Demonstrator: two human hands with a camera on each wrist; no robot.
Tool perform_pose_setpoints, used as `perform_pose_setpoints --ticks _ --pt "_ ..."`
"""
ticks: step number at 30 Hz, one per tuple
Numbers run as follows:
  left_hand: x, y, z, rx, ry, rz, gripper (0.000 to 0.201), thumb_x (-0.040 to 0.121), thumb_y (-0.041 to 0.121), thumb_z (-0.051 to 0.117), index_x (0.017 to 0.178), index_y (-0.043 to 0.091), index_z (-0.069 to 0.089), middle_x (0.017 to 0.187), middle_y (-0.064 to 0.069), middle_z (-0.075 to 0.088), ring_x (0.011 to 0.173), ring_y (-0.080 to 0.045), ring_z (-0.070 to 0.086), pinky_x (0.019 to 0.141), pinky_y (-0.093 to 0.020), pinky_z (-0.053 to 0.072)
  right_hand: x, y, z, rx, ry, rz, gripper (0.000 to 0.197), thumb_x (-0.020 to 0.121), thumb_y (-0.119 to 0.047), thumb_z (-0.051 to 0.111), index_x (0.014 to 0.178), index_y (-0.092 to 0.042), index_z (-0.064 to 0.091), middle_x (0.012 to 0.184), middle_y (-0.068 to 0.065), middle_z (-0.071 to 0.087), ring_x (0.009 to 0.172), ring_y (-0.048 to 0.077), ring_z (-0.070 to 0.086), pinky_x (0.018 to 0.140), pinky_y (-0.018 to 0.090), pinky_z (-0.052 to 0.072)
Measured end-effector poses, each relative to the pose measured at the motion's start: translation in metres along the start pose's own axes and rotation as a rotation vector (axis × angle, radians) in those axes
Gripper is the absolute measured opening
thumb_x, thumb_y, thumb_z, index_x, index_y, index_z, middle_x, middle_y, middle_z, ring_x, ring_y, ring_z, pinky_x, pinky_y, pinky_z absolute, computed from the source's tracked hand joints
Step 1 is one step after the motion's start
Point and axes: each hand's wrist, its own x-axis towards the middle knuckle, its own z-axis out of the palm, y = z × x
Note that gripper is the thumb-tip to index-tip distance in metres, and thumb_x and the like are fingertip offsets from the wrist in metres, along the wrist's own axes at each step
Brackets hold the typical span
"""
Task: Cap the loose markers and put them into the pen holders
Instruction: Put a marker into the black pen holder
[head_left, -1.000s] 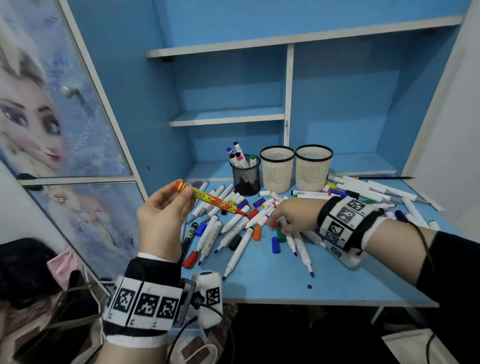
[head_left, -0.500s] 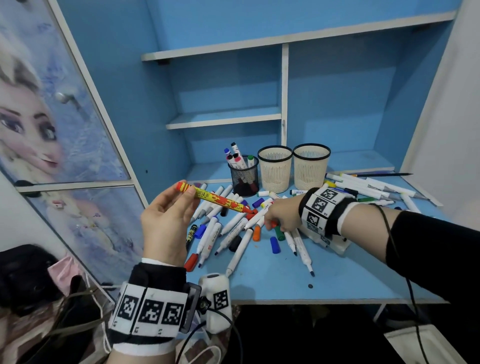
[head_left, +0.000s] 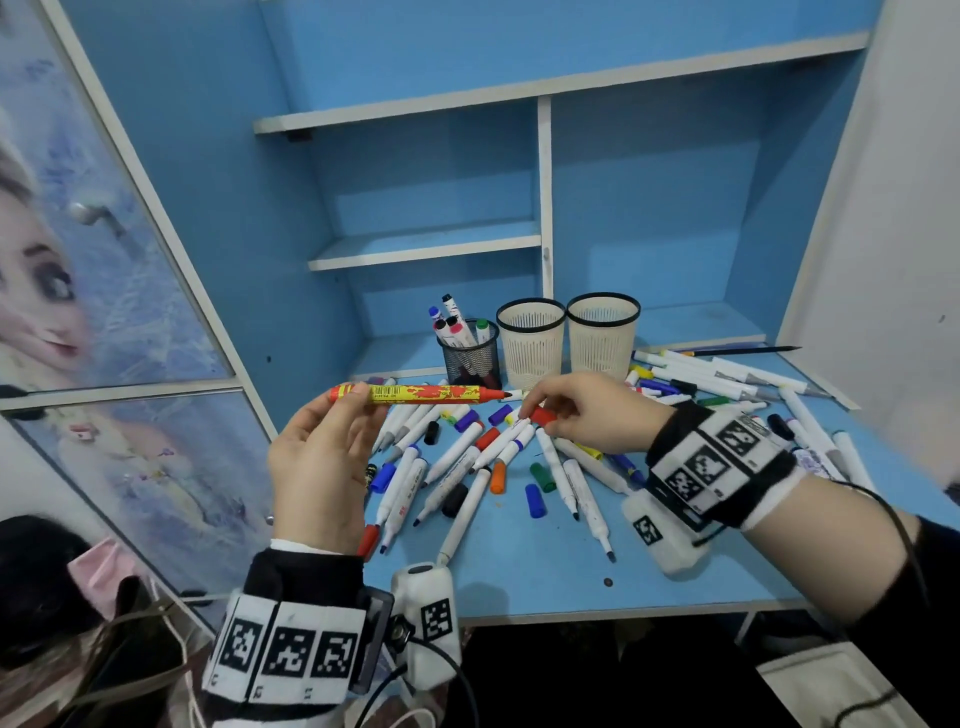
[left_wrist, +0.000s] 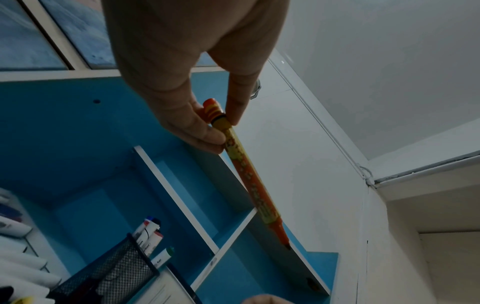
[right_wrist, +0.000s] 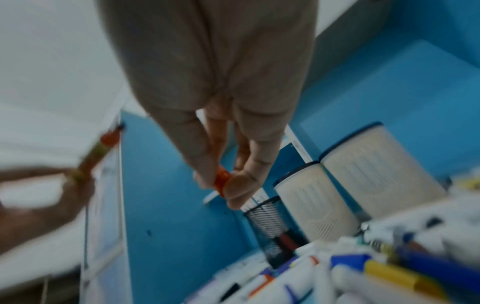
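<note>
My left hand (head_left: 332, 441) pinches the rear end of a yellow-and-red uncapped marker (head_left: 421, 394) (left_wrist: 249, 176), holding it level above the desk with its tip pointing right. Just right of that tip, my right hand (head_left: 587, 415) pinches a red cap (head_left: 543, 415) (right_wrist: 222, 181) between thumb and fingers. Below them, several loose white markers (head_left: 467, 457) and coloured caps lie scattered on the blue desk (head_left: 519, 577). A black mesh holder (head_left: 471, 358) with several capped markers stands at the back, beside two cream holders (head_left: 531, 338) (head_left: 602, 332).
More markers (head_left: 727, 376) lie piled at the desk's right, against the white wall. Blue shelves rise behind the holders. A cabinet door with a printed picture stands at the left. The desk's front edge (head_left: 597, 613) runs just past my wrists.
My right hand has lifted off the marker pile with the red cap and come up toward the marker's tip. My left hand has levelled the marker.
</note>
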Motion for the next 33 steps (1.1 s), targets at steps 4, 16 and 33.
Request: perform_pose_setpoints --ticks 4,16,33 --pt "-0.004 -0.009 0.011 0.009 -0.02 -0.024 0.005 0.086 0.003 0.062 0.084 0.006 0.059 0.074 -0.003 0.068 0.073 -0.012 0.067 0.073 -0.018 0.055 -0.029 0.0 0.001 0.598 0.176 0.175 0.028 0.079 0.006 0.067 0.092 -0.018 0.061 0.09 0.004 0.063 0.079 0.018 0.065 0.075 0.022 0.055" --pt "-0.025 -0.042 0.042 0.026 -0.117 -0.112 0.01 0.086 0.002 0.061 0.095 0.002 0.058 0.071 0.0 0.069 0.067 -0.008 0.068 0.064 -0.016 0.054 -0.089 0.001 0.009 1.703 0.568 0.159 0.028 0.073 0.004 0.058 0.099 -0.004 0.055 0.088 0.014 0.073 0.08 0.023 0.071 0.066 0.024 0.057" --pt "-0.042 -0.034 0.066 0.705 -0.789 -0.015 0.02 0.069 0.015 0.076 0.088 0.013 0.074 0.063 -0.013 0.069 0.047 -0.018 0.06 0.059 -0.05 0.046 -0.114 0.005 0.004 1.381 0.695 0.068 0.046 0.053 -0.025 0.073 0.094 -0.005 0.063 0.082 0.007 0.072 0.077 0.016 0.07 0.07 0.02 0.055"
